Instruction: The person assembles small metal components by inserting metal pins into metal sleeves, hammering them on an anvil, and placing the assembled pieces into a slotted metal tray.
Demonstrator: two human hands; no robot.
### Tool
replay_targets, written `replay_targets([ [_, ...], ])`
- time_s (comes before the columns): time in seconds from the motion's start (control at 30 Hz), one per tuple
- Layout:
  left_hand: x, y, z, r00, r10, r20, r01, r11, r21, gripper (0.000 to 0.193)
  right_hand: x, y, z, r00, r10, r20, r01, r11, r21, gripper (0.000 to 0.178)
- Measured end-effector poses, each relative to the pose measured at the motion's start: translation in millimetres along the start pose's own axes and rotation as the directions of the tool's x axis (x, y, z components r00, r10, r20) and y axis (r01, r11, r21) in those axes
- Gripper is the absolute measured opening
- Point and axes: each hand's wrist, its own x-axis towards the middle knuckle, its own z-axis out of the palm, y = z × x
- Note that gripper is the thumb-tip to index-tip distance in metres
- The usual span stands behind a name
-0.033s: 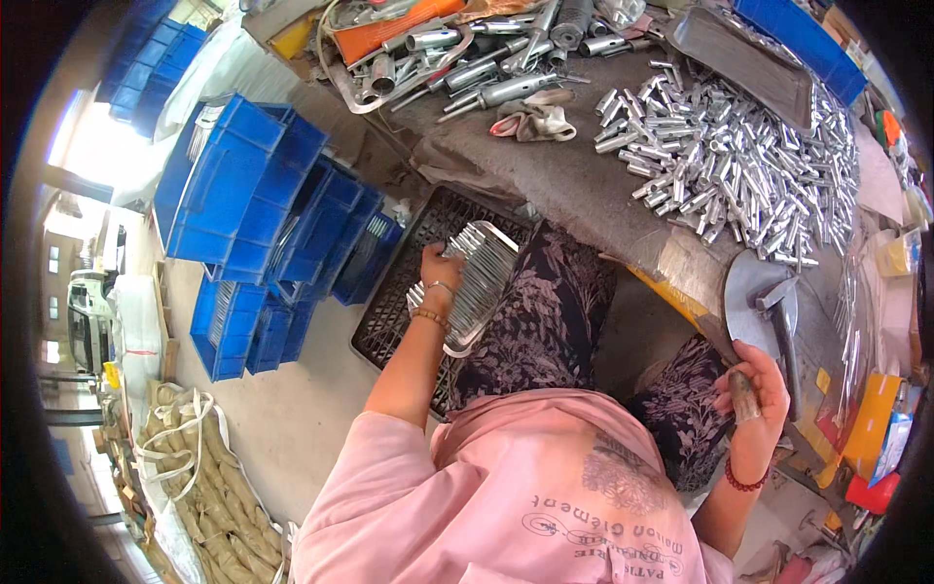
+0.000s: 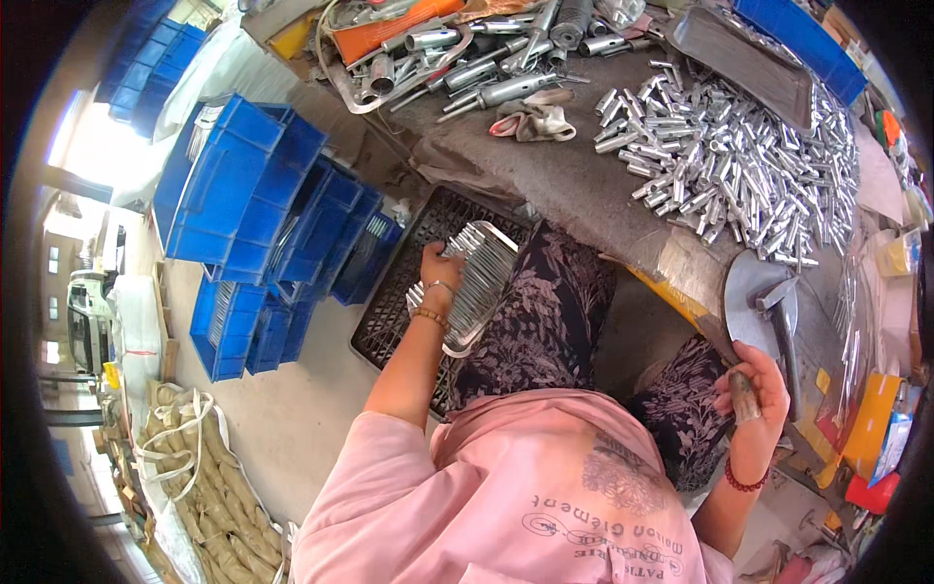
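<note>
My left hand (image 2: 443, 271) is closed on thin silvery metal rods (image 2: 479, 282) lying side by side in a shiny metal tray (image 2: 474, 337). Its fingertips are partly hidden among the rods. That tray rests over a black plastic crate (image 2: 387, 313), beside my left thigh. Off to the right, my right hand (image 2: 754, 391) hangs loosely with its fingers apart and slightly bent, one of them in a dirty finger cover (image 2: 744, 397). I see nothing gripped in it. Nearest to it are a round grey metal plate (image 2: 749, 302) and a hammer-like tool (image 2: 778, 316) at the bench edge.
On the bench (image 2: 555, 180) lies a large heap of short metal tubes (image 2: 720, 156), with a dark tray (image 2: 744, 63) behind. Larger drill-like metal parts (image 2: 506, 90) and a soiled glove (image 2: 533, 121) sit farther left. Blue bins (image 2: 233, 195) are stacked at left, near a woven sack (image 2: 195, 477).
</note>
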Motion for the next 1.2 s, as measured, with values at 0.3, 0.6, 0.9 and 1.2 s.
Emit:
replay_targets([
  [0.3, 30, -4, -4, 0.865, 0.497, -0.068, -0.419, 0.791, 0.446, 0.049, -4, -6, -1, 0.999, 0.041, -0.001, -0.041, 0.999, 0.023, 0.039],
  [0.6, 50, -5, -10, 0.886, 0.421, 0.193, -0.464, 0.804, 0.373, 0.053, -2, -9, 0, 0.997, 0.003, 0.081, -0.012, 0.994, 0.110, 0.039],
  [0.9, 51, -4, -18, 0.826, 0.523, 0.209, -0.563, 0.755, 0.335, 0.058, -3, -10, 0, 0.992, -0.072, 0.102, 0.059, 0.991, 0.122, 0.037],
  [1.2, -1, 96, -38, 0.509, 0.743, -0.435, -0.799, 0.596, 0.082, 0.044, -22, -23, -21, 0.977, -0.203, -0.073, 0.215, 0.943, 0.256, 0.027],
])
